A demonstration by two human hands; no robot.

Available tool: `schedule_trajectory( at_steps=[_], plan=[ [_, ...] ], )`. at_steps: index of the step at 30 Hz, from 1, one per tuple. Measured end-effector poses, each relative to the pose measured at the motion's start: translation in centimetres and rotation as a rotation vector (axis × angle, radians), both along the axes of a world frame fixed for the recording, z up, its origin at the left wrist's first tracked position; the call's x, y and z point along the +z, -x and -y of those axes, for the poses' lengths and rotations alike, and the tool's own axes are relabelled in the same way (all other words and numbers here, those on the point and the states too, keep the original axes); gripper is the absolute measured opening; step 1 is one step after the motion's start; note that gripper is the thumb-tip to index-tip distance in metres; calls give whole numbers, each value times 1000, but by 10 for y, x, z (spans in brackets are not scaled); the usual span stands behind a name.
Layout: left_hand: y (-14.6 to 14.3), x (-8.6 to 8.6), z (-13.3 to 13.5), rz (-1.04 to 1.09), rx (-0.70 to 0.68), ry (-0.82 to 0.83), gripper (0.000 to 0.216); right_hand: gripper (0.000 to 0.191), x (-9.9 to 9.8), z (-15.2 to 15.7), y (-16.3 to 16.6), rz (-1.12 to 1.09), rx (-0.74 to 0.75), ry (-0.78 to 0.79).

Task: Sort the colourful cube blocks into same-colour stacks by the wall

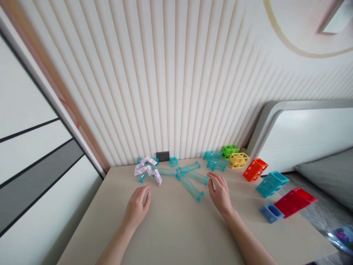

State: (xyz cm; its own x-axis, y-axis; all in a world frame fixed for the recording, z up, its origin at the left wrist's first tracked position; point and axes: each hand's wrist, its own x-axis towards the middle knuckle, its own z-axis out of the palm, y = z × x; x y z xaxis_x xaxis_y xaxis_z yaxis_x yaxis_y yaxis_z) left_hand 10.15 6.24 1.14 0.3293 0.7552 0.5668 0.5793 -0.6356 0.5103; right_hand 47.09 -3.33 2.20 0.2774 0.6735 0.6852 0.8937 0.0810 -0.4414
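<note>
My left hand (138, 204) is held over the table, its fingers curved and apart from the thumb, with nothing between them. Just beyond it lies a white-and-lilac folding snake puzzle (147, 169), partly over clear teal plastic pieces. My right hand (220, 190) is open, fingertips at the end of a clear teal track piece (197, 177); whether they touch it I cannot tell. Another teal track piece (191, 187) slants toward me, and a shorter one (191, 168) points back right. A further teal strip (167, 172) runs left from where they meet.
Along the right stand a green block frame (230, 150), a yellow one (238, 160), an orange one (255, 170), a teal block (272, 184), a long red block (295, 202) and a blue block (271, 212). A black box (162, 156) sits against the ribbed wall (171, 92).
</note>
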Motion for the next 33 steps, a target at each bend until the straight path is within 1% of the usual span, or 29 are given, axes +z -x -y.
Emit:
schedule_trajectory(
  at_steps=[3, 5, 7, 9, 12, 15, 17, 20, 22, 24, 26, 28, 31, 33],
  plan=[
    [13, -6, -13, 115, 77, 40, 24, 26, 13, 2, 50, 98, 167, -67],
    [14, -11, -20, 147, 109, 56, 24, 26, 19, -2, 85, 146, 283, -28],
    [12, -15, -25, 156, 119, 73, 24, 26, 26, -15, 117, 152, 347, 66],
    [10, -19, -26, 160, 116, 92, 23, 29, 32, -35, 144, 138, 359, 161],
    [9, -22, -24, 159, 103, 108, 23, 33, 38, -66, 172, 127, 342, 265],
    [10, -22, -22, 153, 96, 114, 23, 37, 34, -81, 187, 138, 323, 318],
    [10, -22, -21, 149, 88, 113, 22, 42, 26, -80, 191, 156, 317, 344],
    [9, -22, -19, 139, 59, 110, 22, 49, 14, -66, 189, 202, 324, 363],
    [6, -21, -16, 130, 31, 110, 21, 48, 9, -54, 180, 243, 321, 363],
    [2, -19, -11, 120, 0, 111, 19, 44, 6, -42, 166, 290, 291, 361],
    [-2, -16, -6, 112, -29, 113, 17, 40, 5, -32, 147, 336, 219, 371],
    [-7, -14, 0, 96, -61, 112, 16, 39, 6, -25, 129, 364, 114, 405],
    [-11, -12, 6, 49, -113, 101, 15, 40, 9, -18, 109, 350, -44, 523],
    [-13, -11, 8, 25, -140, 93, 16, 42, 12, -16, 102, 315, -119, 619]
  ],
)
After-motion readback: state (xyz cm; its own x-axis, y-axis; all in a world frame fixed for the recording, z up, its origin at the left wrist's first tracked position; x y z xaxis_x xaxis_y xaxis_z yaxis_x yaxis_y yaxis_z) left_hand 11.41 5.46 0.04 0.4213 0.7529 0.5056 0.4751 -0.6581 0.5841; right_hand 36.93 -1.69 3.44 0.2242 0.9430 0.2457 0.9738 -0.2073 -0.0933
